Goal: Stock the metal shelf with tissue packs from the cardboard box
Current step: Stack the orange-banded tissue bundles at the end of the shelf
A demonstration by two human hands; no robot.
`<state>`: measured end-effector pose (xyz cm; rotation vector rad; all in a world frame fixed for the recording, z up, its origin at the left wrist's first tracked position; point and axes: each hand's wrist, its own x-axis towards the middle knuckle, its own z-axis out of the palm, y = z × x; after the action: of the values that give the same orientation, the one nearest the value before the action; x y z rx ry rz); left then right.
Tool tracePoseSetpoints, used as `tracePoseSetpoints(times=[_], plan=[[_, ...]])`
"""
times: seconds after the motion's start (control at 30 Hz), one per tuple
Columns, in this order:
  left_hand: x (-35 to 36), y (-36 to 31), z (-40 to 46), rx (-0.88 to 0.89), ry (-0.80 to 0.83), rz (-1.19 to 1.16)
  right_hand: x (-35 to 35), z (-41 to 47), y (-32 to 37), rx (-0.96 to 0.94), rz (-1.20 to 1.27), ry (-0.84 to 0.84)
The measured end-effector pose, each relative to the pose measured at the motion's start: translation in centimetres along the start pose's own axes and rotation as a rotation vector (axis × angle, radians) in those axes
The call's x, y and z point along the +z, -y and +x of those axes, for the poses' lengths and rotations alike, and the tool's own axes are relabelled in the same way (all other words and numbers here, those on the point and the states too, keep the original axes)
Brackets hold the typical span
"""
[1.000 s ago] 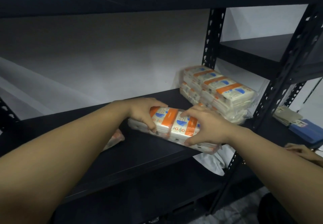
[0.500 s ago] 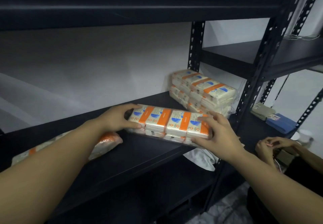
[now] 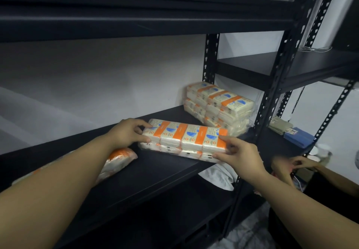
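Note:
A white and orange tissue pack [image 3: 186,138] lies flat on the black metal shelf [image 3: 155,173]. My left hand [image 3: 127,133] grips its left end and my right hand [image 3: 238,152] grips its right end near the shelf's front edge. A stack of similar tissue packs [image 3: 219,107] stands behind it at the back right corner of the shelf. Another tissue pack [image 3: 118,160] lies on the shelf to the left, mostly hidden by my left forearm. The cardboard box is out of view.
A black upright post [image 3: 272,97] bounds the shelf on the right. Beyond it, a neighbouring shelf holds a blue item [image 3: 299,137] and folded grey cloth [image 3: 279,125]. Another person's hands [image 3: 291,166] work at the lower right. White cloth [image 3: 219,177] lies on the shelf below.
My hands have shifted from on top of the pack to its two ends, and the pack now lies flatter and a little further back on the shelf. My view has tilted upward.

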<state>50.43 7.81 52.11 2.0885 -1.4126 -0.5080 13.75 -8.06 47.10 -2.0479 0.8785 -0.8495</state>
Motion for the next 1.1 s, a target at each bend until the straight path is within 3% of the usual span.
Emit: tracePoseSetpoints(times=[0.2,0.33,0.57,0.77,1.1], plan=[[-1.0,0.4,0.9,0.003,-0.101,-0.162,-0.4,1.0,0.9,-0.051,0.096,-0.029],[-2.6,-1.7,2.5,0.040,-0.265,-0.391,-2.1,3.4,3.2,-0.146,0.127,-0.087],[-2.7,-7.0,9.5,0.056,-0.409,-0.657,-5.4,9.3,5.2,-0.377,-0.073,-0.314],[-0.3,-10.7,17.9,0.086,-0.430,-0.792,-9.1,12.0,4.1,-0.410,-0.145,-0.376],[3.2,-14.6,26.7,0.100,-0.414,-0.797,-11.0,13.5,2.7,-0.325,-0.186,-0.390]])
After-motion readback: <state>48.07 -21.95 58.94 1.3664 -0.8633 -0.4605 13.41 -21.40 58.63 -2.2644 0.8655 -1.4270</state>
